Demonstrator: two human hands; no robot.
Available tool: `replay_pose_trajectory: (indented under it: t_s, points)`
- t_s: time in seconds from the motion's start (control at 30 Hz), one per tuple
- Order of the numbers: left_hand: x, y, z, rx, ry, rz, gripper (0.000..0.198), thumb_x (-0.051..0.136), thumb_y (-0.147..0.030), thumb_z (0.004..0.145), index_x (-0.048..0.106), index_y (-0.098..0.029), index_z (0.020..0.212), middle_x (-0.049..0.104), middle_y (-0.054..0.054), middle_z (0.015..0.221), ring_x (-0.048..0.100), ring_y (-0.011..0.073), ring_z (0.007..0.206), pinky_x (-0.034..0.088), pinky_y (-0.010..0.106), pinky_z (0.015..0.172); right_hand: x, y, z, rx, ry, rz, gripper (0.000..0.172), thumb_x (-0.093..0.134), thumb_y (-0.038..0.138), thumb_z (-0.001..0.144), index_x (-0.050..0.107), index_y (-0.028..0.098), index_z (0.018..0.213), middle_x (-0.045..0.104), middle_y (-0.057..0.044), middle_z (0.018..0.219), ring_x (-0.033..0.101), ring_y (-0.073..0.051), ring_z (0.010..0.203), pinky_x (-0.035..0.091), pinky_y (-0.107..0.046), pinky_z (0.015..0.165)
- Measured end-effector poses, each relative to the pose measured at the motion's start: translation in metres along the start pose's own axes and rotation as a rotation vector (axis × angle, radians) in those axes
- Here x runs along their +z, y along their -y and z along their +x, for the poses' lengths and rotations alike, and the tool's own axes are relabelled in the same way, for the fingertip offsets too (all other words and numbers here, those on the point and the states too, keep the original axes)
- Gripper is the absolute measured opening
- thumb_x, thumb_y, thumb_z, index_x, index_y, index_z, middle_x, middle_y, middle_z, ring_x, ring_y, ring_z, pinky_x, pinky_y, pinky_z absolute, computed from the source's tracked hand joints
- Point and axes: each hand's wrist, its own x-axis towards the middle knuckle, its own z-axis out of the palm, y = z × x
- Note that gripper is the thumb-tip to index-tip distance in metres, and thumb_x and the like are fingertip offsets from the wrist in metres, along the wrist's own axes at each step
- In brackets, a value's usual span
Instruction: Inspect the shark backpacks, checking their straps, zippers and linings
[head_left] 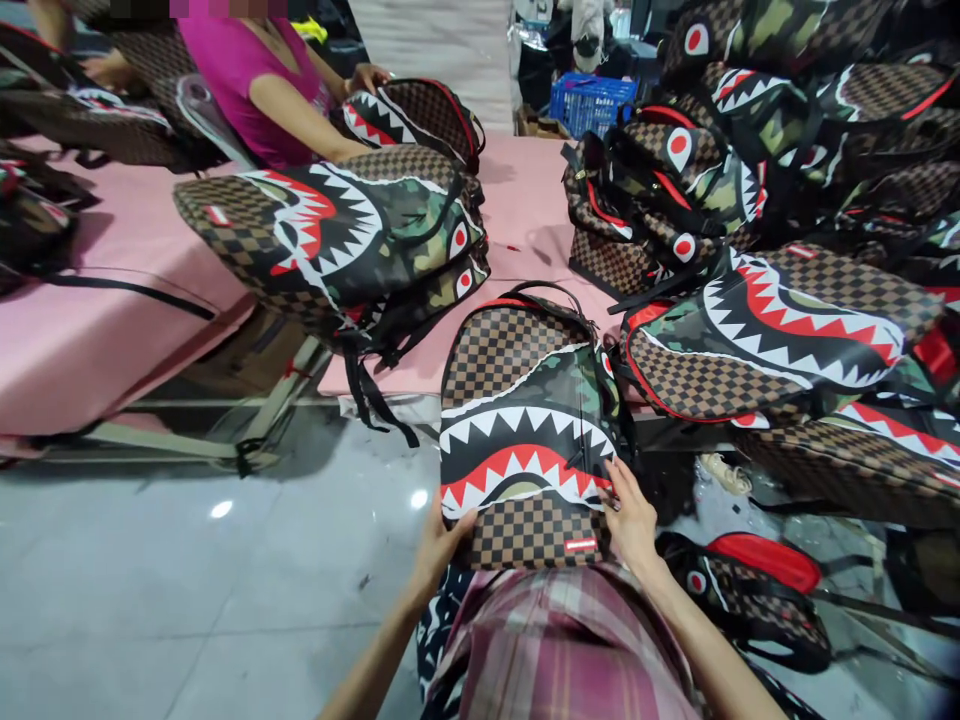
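I have both hands on a checkered backpack, held at its lower sides just above the lap, its shark-mouth front facing up toward me. It stands tilted at the near edge of the pink tabletop, with its top end over that edge. My left hand grips the lower left side, thumb on the front panel, the other fingers curled out of sight around the edge. My right hand clasps the right side, its fingers bent close against the printed face and edge. A plaid cloth covers the lap below.

To the left on the tabletop I see a stack of similar bags, straps dangling over the edge. To the right, another backpack lies near mine, with a heap of bags behind. Across from me, a co-worker in a magenta top reaches toward a bag. A red-lined bag sits low at the right; it's murky there, so I can't say what supports it.
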Motion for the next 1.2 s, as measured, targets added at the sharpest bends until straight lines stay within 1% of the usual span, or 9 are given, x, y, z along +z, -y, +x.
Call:
replay_pose_trajectory:
  t_s: [0.13, 0.23, 0.33, 0.4, 0.5, 0.6, 0.83, 1.03, 1.2]
  points:
    - [0.002, 0.009, 0.0, 0.067, -0.183, 0.259, 0.064, 0.054, -0.045, 0.077, 0.033, -0.018, 0.131, 0.052, 0.012, 0.126, 0.045, 0.0273, 0.121, 0.041, 0.042, 0.098, 0.009, 0.024, 0.048, -0.226, 0.202, -0.321, 0.06, 0.041, 0.003, 0.075, 0.048, 0.028, 0.129, 0.04, -0.008, 0.139, 0.064, -0.018, 0.076, 0.048, -0.028, 0.064]
    - [0.019, 0.011, -0.004, 0.464, -0.316, 0.622, 0.042, 0.05, -0.033, 0.081, 0.047, -0.022, 0.122, 0.053, 0.011, 0.125, 0.031, 0.0273, 0.131, 0.034, 0.046, 0.104, 0.015, 0.03, 0.073, -0.29, 0.254, -0.325, 0.043, 0.038, 0.008, 0.082, 0.057, 0.024, 0.117, 0.058, -0.01, 0.12, 0.062, -0.016, 0.069, 0.044, -0.026, 0.06]
    - [0.063, -0.005, -0.002, 0.986, 0.19, 0.802, 0.034, 0.039, -0.016, 0.085, 0.056, -0.025, 0.114, 0.062, 0.006, 0.114, 0.043, 0.021, 0.124, 0.036, 0.039, 0.103, 0.011, 0.031, 0.084, -0.271, 0.192, -0.088, 0.033, 0.037, 0.009, 0.083, 0.062, 0.019, 0.102, 0.064, -0.008, 0.097, 0.061, -0.017, 0.075, 0.043, -0.025, 0.063]
    - [0.098, -0.02, 0.002, 1.095, 0.534, 0.895, 0.041, 0.038, -0.016, 0.086, 0.047, -0.023, 0.126, 0.054, 0.005, 0.127, 0.038, 0.0205, 0.128, 0.031, 0.039, 0.106, 0.003, 0.033, 0.087, -0.196, 0.119, 0.112, 0.027, 0.037, 0.011, 0.082, 0.061, 0.018, 0.093, 0.063, -0.005, 0.086, 0.059, -0.016, 0.074, 0.043, -0.024, 0.064]
    - [0.128, -0.035, 0.006, 1.065, 0.683, 0.982, 0.047, 0.041, -0.023, 0.087, 0.038, -0.02, 0.134, 0.041, 0.007, 0.139, 0.026, 0.025, 0.134, 0.021, 0.047, 0.109, -0.009, 0.036, 0.09, -0.081, 0.057, 0.323, 0.019, 0.04, 0.02, 0.084, 0.059, 0.019, 0.08, 0.059, -0.002, 0.074, 0.055, -0.014, 0.067, 0.042, -0.024, 0.063]
    - [0.127, -0.04, 0.01, 1.041, 0.699, 0.843, 0.038, 0.039, -0.023, 0.089, 0.047, -0.023, 0.126, 0.052, 0.005, 0.13, 0.034, 0.022, 0.129, 0.025, 0.044, 0.108, -0.016, 0.038, 0.087, -0.061, 0.072, 0.446, 0.017, 0.044, 0.024, 0.084, 0.059, 0.019, 0.076, 0.059, -0.002, 0.076, 0.055, -0.014, 0.07, 0.043, -0.024, 0.065]
    - [0.14, -0.11, 0.063, 0.509, 0.031, 0.637, 0.035, 0.048, -0.034, 0.086, 0.048, -0.017, 0.116, 0.053, 0.012, 0.114, 0.053, 0.022, 0.102, 0.046, 0.035, 0.082, -0.012, 0.034, 0.038, -0.141, 0.081, 0.482, 0.023, 0.042, 0.01, 0.078, 0.062, 0.021, 0.081, 0.058, -0.002, 0.074, 0.055, -0.014, 0.067, 0.043, -0.025, 0.06]
    - [0.154, -0.125, 0.087, 0.458, 0.045, 0.992, 0.056, 0.06, -0.038, 0.077, 0.041, -0.018, 0.125, 0.047, 0.014, 0.122, 0.049, 0.0287, 0.105, 0.041, 0.04, 0.083, 0.0, 0.023, 0.002, -0.22, 0.102, 0.459, 0.04, 0.035, 0.001, 0.065, 0.062, 0.023, 0.084, 0.055, 0.0, 0.071, 0.053, -0.013, 0.061, 0.039, -0.022, 0.053]
    - [0.128, -0.123, 0.089, 0.24, 0.16, 1.162, 0.036, 0.038, -0.029, 0.088, 0.049, -0.014, 0.118, 0.063, 0.014, 0.094, 0.06, 0.0269, 0.09, 0.043, 0.033, 0.07, 0.0, 0.028, 0.037, -0.382, 0.24, 0.488, 0.031, 0.039, 0.004, 0.069, 0.063, 0.022, 0.078, 0.059, 0.001, 0.069, 0.054, -0.012, 0.058, 0.039, -0.021, 0.052]
